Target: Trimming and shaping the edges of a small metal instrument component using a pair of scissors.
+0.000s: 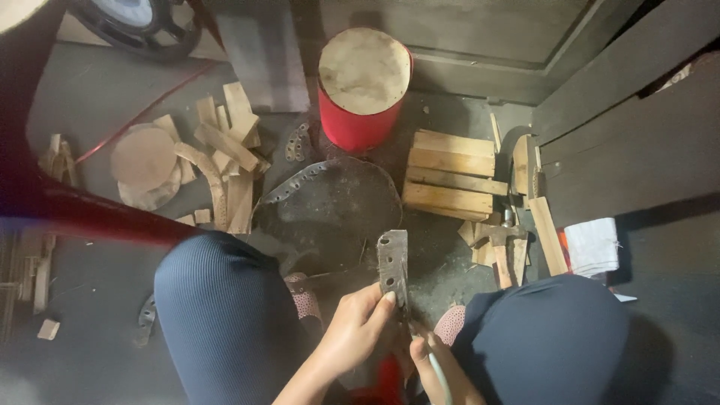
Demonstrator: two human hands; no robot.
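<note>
Grey and stiff, the punched hide strip (392,266) stands upright at lower centre, pinched at its lower end by the left hand (352,334), thumb and fingers clamped so the holes face up into view. Right hand (439,367) sits just beside it at the bottom edge, curled round a thin pale tool (435,367). Knees hem both sides. Ahead, a dark round hide (330,206), stacked wood blocks (450,176) and a red drum (364,86) leave little free floor.
</note>
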